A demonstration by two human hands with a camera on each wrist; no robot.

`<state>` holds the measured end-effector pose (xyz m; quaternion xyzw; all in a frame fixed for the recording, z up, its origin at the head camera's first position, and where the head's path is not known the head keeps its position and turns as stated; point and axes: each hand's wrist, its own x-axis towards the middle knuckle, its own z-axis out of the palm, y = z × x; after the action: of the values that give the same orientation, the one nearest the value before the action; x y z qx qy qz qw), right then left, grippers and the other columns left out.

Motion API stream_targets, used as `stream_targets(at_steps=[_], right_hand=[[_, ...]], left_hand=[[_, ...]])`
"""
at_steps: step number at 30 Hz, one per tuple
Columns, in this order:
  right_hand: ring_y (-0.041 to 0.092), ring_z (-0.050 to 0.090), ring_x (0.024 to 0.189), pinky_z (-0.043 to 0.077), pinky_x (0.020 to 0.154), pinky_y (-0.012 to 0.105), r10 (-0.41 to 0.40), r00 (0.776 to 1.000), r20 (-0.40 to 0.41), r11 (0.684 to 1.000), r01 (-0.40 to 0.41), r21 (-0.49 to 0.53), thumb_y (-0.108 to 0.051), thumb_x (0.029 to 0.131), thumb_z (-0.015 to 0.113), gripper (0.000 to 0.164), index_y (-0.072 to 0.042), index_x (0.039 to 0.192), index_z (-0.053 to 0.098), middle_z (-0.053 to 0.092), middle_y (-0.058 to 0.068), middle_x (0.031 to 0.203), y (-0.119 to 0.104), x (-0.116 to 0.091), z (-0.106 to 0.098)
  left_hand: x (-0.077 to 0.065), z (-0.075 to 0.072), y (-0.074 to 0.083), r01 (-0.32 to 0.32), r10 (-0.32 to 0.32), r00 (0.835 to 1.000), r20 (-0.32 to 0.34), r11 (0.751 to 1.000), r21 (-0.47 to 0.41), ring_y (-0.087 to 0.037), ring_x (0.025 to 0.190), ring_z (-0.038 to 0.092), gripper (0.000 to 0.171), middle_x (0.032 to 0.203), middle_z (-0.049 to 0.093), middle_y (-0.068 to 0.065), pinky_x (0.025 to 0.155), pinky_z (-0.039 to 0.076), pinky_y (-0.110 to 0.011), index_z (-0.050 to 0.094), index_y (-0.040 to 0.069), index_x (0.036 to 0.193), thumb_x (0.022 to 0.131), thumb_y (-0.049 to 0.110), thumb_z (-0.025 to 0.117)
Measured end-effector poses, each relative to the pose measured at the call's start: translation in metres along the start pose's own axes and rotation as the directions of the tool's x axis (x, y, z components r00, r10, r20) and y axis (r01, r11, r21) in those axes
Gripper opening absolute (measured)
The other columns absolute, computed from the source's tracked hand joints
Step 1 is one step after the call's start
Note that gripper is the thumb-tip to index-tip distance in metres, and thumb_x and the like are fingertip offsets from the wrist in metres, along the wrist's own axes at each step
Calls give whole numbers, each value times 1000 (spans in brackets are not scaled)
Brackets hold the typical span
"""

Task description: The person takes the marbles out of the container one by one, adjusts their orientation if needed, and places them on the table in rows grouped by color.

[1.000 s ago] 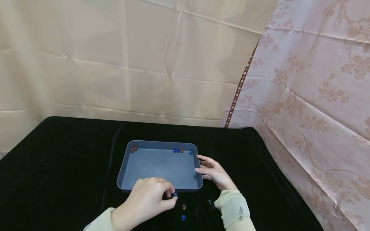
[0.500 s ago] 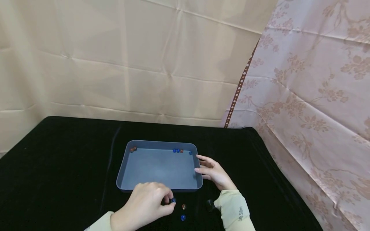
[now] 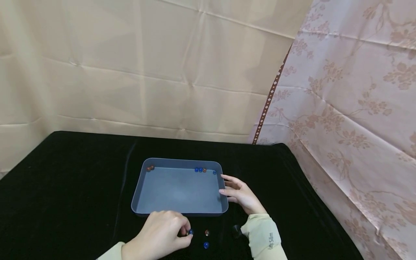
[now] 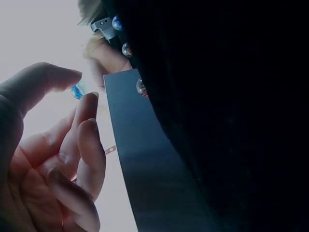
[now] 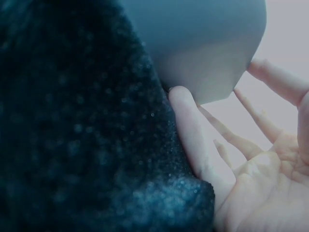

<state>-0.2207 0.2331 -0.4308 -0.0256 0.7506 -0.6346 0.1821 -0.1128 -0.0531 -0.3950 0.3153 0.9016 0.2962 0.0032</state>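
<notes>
My left hand (image 3: 162,231) pinches a blue glass marble (image 3: 190,232) between thumb and forefinger, just in front of the tray's near wall. The left wrist view shows that marble (image 4: 77,91) at the fingertips, with the other fingers curled. A clear-and-orange marble (image 4: 141,87) lies on the cloth close by, mostly hidden by the hand in the head view. To the right lie an amber marble (image 3: 207,233) and a blue marble (image 3: 206,245). My right hand (image 3: 242,193), fingers spread, rests its fingertips against the right wall of the blue-grey tray (image 3: 178,213).
Inside the tray, two amber marbles (image 3: 150,168) sit in the far left corner. Two blue marbles (image 3: 198,169) and an amber one (image 3: 204,170) line the far wall, with another blue marble (image 3: 214,172) near the right corner. Black cloth (image 3: 81,187) covers the table; curtains hang behind.
My left hand has moved down and slightly left, away from the tray's near rim, with the blue marble still pinched. The right hand and the tray have stayed put.
</notes>
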Motion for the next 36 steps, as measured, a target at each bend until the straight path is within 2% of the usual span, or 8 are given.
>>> stream_targets(at_steps=[11,21,27,36], right_hand=[[39,51,133,52,98,46,-19,1000,9,1000,19,-24,-19,93,67,62,-11,149,42,41,26,150,-1,1,1],[40,51,132,53,97,46,-23,1000,8,1000,23,-21,-17,94,67,61,-10,149,42,41,26,150,0,1,1],[40,51,132,53,97,45,-22,1000,12,1000,22,-16,-18,94,66,61,-10,149,41,41,27,150,0,1,0],[39,51,132,53,96,44,-18,1000,4,1000,18,-19,-18,93,67,61,-10,149,42,42,26,150,-1,1,1]], left_hand=[[1,2,-3,-5,2,998,67,998,58,10,55,45,9,59,55,23,47,37,-15,74,24,78,84,30,76],[4,7,-6,-28,9,988,154,992,120,6,54,45,9,57,55,21,50,37,-17,73,23,74,82,26,76],[5,9,-6,-43,19,984,177,990,133,7,53,45,8,57,56,20,50,37,-16,74,22,77,83,27,76],[5,12,-4,-71,43,987,155,981,179,6,47,38,18,50,46,21,43,32,-17,68,25,64,81,25,76]])
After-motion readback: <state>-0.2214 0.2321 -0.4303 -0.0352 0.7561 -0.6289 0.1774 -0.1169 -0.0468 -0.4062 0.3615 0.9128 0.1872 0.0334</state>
